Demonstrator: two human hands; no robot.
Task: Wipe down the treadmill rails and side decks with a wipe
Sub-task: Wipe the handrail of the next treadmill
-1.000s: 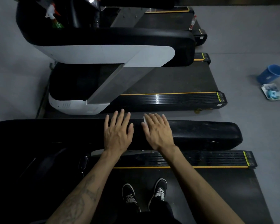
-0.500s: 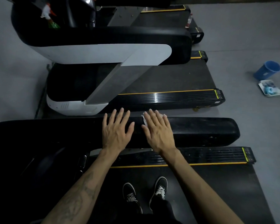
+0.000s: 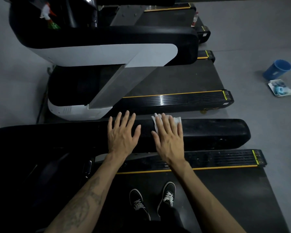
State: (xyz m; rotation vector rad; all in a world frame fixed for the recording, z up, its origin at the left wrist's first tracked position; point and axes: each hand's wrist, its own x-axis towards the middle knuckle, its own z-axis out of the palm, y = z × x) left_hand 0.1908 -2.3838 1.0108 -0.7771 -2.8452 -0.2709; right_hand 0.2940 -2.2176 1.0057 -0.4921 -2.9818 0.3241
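Fingers (image 3: 165,122) of right hand (image 3: 170,140) hide most, seemingly, of wipe (image 3: 177,121).

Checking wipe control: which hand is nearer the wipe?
Right. The right hand presses flat on the wipe on the rail; the left hand rests beside it, apart.

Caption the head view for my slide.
Right hand presses wipe onto treadmill rail; left hand rests beside.

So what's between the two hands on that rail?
Only bare black rail in the head view. The left hand lies flat beside the right hand, which presses the wipe.
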